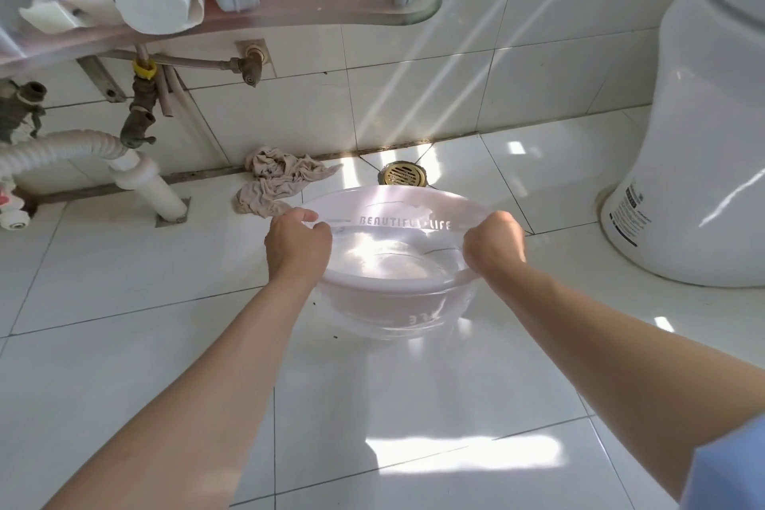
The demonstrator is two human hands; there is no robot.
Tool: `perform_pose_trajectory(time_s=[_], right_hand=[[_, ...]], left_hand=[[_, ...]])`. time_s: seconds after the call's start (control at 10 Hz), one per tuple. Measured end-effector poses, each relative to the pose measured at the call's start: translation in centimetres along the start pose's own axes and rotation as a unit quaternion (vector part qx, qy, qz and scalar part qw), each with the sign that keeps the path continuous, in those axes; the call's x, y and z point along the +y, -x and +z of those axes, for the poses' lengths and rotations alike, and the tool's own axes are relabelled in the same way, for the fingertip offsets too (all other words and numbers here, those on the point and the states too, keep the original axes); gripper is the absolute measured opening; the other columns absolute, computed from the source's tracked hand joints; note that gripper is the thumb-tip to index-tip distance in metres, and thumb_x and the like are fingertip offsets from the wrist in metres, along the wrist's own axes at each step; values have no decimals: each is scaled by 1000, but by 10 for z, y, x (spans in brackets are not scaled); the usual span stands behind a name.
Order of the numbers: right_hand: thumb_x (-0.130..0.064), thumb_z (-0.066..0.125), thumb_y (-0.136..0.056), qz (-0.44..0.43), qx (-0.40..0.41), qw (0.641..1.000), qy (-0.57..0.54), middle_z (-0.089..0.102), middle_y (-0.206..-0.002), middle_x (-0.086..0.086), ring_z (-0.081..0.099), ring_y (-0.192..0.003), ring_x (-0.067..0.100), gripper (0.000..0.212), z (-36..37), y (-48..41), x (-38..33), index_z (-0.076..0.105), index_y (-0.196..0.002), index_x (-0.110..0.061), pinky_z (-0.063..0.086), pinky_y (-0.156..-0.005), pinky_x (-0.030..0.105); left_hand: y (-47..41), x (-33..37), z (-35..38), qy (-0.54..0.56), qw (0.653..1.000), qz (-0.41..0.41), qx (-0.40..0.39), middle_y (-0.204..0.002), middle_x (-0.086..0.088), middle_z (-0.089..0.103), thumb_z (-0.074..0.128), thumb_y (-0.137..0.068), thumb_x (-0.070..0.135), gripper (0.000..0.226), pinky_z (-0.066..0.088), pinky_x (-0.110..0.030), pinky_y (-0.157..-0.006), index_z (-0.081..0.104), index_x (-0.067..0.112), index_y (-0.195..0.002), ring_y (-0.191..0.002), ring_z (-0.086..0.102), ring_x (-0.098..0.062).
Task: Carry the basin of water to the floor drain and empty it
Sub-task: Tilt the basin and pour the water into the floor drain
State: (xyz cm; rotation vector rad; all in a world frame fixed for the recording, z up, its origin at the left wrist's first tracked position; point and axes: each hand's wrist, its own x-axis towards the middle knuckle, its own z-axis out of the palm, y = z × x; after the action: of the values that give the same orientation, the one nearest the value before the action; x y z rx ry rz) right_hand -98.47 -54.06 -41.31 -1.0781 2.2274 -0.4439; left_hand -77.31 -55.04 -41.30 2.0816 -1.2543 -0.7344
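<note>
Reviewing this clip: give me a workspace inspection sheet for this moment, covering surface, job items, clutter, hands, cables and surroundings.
Surface: white tiled floor, glossy, sun patches.
Job's things: clear basin holding water, held above the floor just short of the brass floor drain; not yet tipped.
Clutter: crumpled beige rag on the floor left of the drain.
Hands: left hand and right hand each grip the basin rim on opposite sides.
Cables: nothing seen; only a corrugated hose and pipes.
Surroundings: toilet at right, shelf with toiletries above.
</note>
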Motion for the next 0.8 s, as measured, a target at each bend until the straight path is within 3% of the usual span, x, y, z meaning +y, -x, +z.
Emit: perform_pose_trajectory(time_s=[0.1,0.2,0.3,0.4,0.5,0.6,0.7,0.8], right_hand=[[-5,45,-84,-17,49,994,-98,54,-86,15,46,-70,24,24,-1,-1,0,59,-102,1,43,-68,35],[-8,45,-82,-50,24,997,-51,43,-66,6,46,-75,25,22,-2,-6,2,60,-95,1,42,-71,32],[-13,46,-82,-80,-19,997,5,52,-77,12,47,-75,26,13,-5,-9,2,58,-83,-6,43,-72,34],[-15,47,-82,-92,-33,995,32,54,-82,13,48,-76,26,9,-7,-11,4,53,-79,-9,45,-74,33],[-17,46,-83,-99,-36,994,35,54,-82,13,48,-76,27,12,-7,-13,6,53,-77,-9,44,-73,32],[-28,44,-89,-120,-57,991,29,56,-82,11,51,-86,31,24,-6,-9,9,50,-73,-11,39,-78,33],[-47,42,-90,-152,-77,985,30,64,-107,12,42,-122,31,45,-6,-6,11,59,-105,-9,28,-107,40],[-64,37,-85,-193,-104,974,55,46,-140,0,5,-143,24,67,-8,1,10,48,-130,-15,2,-115,48]], left_hand=[[1,2,-1,16,1000,12,-8,-116,-5,59,51,-83,20,23,47,-32,-74,64,19,-101,-94,59,-26],[1,5,0,12,1000,9,2,-116,-5,61,50,-83,16,23,48,-31,-69,65,18,-100,-87,59,-26],[-1,7,3,8,999,-23,21,-110,-5,61,47,-83,5,25,46,-29,-68,66,13,-96,-83,53,-28],[-5,10,5,-6,998,-47,32,-64,7,37,46,-81,-4,38,30,-24,-56,38,24,-57,-78,37,-26],[-6,10,5,-6,998,-54,36,-67,4,43,47,-82,-6,31,31,-25,-61,49,17,-60,-81,44,-29],[-4,9,5,-1,997,-51,53,-89,-16,62,46,-83,-7,23,32,-25,-70,65,6,-80,-89,52,-36],[-4,9,4,4,996,-67,64,-126,-19,58,46,-85,-6,32,42,-31,-82,64,4,-110,-106,56,-35],[-8,9,5,26,993,-92,69,-132,-16,55,47,-86,-5,38,43,-33,-94,58,0,-122,-118,53,-35]])
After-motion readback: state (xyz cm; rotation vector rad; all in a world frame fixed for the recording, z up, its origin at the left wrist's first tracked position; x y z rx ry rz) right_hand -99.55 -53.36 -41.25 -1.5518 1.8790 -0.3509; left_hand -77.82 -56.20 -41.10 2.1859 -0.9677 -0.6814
